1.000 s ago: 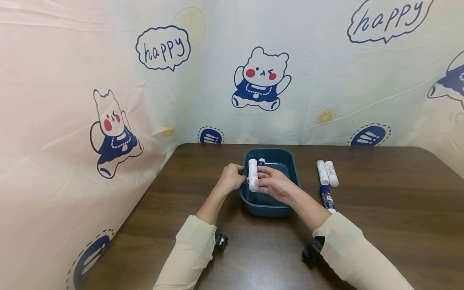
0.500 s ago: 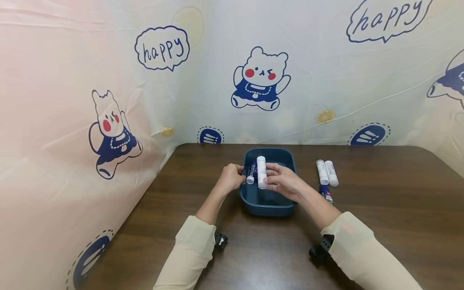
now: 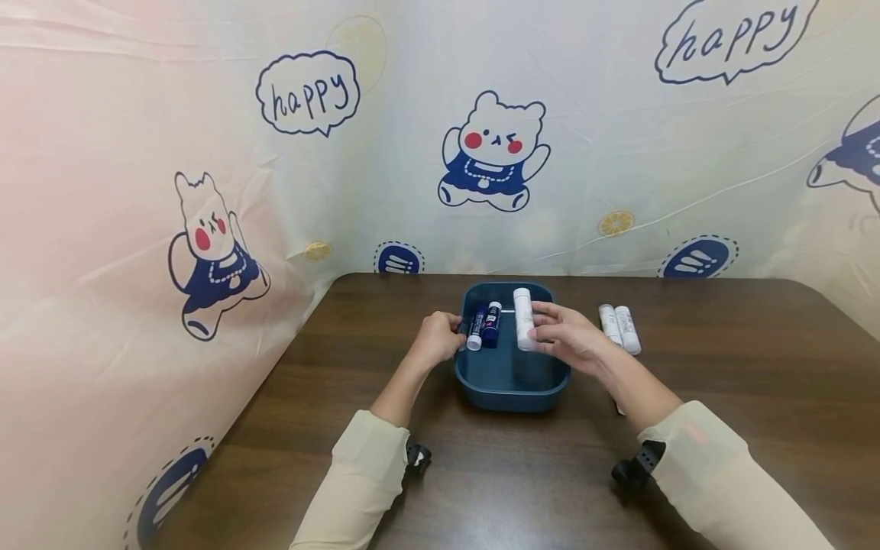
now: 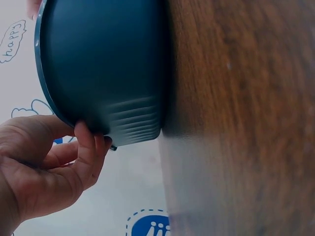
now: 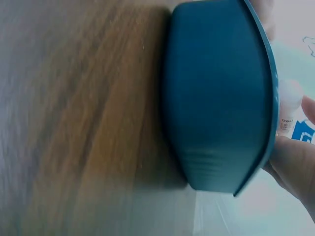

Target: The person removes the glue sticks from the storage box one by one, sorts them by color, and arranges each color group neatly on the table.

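Observation:
In the head view my right hand (image 3: pixel 569 338) holds a white glue stick (image 3: pixel 523 319) upright over the right side of a dark blue plastic bin (image 3: pixel 512 399). Two glue sticks with navy labels, a left one (image 3: pixel 477 327) and a right one (image 3: pixel 491 325), lie side by side in the bin's left part. My left hand (image 3: pixel 438 338) pinches the bin's left rim. From the left wrist view, that hand's fingers (image 4: pixel 86 147) curl over the rim near ribbed moulding. The right wrist view shows the held stick's end beyond the bin wall (image 5: pixel 221 98).
Two white glue sticks, one (image 3: pixel 609 324) beside another (image 3: pixel 627 330), lie on the brown wooden table (image 3: pixel 742 367) to the right of the bin. Another stick there is mostly hidden by my right forearm. A printed cloth (image 3: pixel 591 153) hangs behind the table.
My right hand has moved right with the white glue stick, from the bin's left side to its right side, uncovering the two navy sticks. The left hand stays at the rim.

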Motion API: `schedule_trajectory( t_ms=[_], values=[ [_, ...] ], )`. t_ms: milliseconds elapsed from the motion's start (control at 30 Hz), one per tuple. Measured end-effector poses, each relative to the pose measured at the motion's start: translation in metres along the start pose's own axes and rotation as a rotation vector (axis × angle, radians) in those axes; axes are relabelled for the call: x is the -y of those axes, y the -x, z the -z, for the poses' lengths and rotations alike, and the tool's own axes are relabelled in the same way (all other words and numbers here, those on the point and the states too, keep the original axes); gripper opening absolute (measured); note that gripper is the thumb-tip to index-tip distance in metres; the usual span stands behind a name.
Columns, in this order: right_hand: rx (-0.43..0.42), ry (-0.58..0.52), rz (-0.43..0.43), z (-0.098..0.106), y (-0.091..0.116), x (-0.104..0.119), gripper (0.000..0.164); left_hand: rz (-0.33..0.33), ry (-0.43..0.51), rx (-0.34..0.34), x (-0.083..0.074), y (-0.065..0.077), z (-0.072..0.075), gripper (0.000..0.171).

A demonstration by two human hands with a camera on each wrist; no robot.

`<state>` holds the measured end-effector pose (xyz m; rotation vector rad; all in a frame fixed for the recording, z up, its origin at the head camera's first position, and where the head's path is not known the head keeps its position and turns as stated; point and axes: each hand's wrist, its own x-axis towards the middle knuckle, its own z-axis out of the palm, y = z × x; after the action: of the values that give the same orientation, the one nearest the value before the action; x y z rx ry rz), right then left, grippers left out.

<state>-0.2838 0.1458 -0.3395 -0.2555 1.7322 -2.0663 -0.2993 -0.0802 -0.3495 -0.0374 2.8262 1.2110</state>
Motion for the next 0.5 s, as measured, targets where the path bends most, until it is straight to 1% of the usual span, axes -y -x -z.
schedule_trajectory(
  t_ms=[233,500],
  values=[
    [0.014,0.040,0.031,0.020,0.009,0.008,0.075,0.018,0.008,0.008,0.000,0.000,0.000,0.039],
    [0.012,0.059,0.042,0.044,0.019,0.014,0.073,0.008,0.001,0.004,-0.001,0.002,0.000,0.039]
  ],
)
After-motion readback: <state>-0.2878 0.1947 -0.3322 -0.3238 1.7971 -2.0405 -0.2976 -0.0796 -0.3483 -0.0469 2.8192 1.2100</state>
